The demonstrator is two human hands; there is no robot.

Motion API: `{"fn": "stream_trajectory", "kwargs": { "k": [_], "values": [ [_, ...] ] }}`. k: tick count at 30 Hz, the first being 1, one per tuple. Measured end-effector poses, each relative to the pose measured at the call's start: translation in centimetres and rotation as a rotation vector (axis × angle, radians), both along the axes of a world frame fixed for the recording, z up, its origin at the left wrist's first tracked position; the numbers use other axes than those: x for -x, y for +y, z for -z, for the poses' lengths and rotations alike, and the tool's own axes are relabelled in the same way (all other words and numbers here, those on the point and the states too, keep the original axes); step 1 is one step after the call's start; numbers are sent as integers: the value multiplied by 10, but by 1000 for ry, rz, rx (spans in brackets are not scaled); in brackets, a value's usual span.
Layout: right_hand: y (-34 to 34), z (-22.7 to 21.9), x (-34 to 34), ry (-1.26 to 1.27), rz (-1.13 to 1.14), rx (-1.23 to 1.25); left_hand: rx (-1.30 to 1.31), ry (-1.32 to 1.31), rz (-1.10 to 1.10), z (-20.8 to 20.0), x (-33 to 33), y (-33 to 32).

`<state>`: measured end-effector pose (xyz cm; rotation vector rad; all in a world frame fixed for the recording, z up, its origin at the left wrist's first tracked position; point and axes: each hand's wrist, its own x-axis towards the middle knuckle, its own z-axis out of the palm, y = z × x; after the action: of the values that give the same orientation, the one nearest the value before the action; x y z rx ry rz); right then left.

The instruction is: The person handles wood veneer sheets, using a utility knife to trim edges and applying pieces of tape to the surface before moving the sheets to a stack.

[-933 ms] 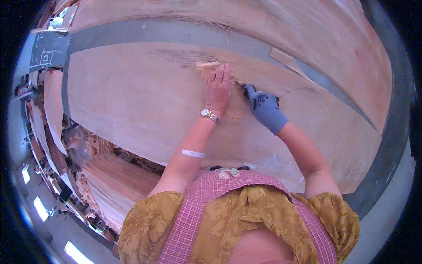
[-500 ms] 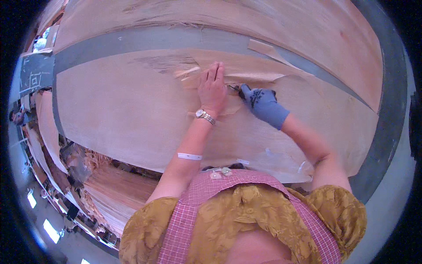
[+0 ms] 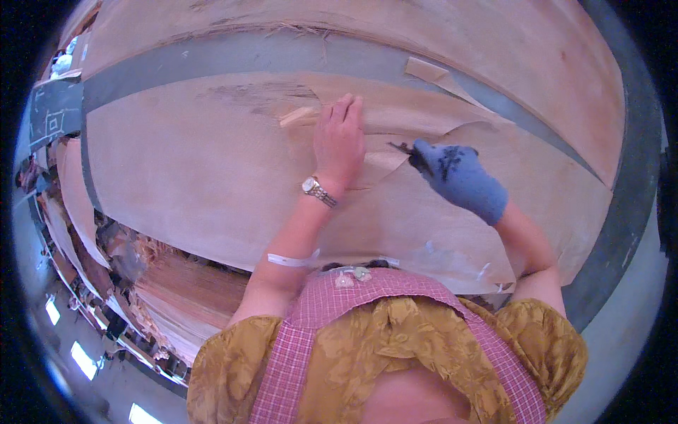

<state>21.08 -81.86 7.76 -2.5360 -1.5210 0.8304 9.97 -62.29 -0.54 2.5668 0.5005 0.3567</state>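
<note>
My bare left hand (image 3: 341, 145) lies flat on a large pale wood veneer sheet (image 3: 191, 162), its fingers stretched away from me. A watch circles that wrist. My right hand (image 3: 459, 177), in a blue glove with dark patches, is closed round a small dark knife (image 3: 402, 148). The knife's thin tip points left toward my left hand, apart from it. Under and beside the left hand are overlapping veneer edges, and a raised veneer flap (image 3: 452, 124) lies just beyond the knife. A narrow light wood strip (image 3: 299, 116) rests left of my left fingers.
Another big veneer sheet (image 3: 424, 28) spans the far side, past a grey strip of table (image 3: 240, 59). A loose veneer scrap (image 3: 426, 71) lies on that strip. Stacked veneer (image 3: 187, 290) with ragged edges sits lower left. A person (image 3: 30, 175) is at the far left.
My right hand has drawn back to the right with the knife, away from my left hand. The left hand stays on the sheet, its fingers slightly more bent.
</note>
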Motion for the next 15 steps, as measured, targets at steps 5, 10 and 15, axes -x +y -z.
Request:
{"fn": "stream_trajectory", "kwargs": {
  "k": [5, 10, 15],
  "values": [
    [-18, 22, -35, -152, 148, -137, 40, -119, -2, -7, -2, -6],
    [-19, 68, -45, -117, 18, -207, 59, -162, 35, -6, 5, -6],
    [-4, 47, -48, -112, -125, -267, -24, -98, 32, 9, 10, -6]
  ]
}}
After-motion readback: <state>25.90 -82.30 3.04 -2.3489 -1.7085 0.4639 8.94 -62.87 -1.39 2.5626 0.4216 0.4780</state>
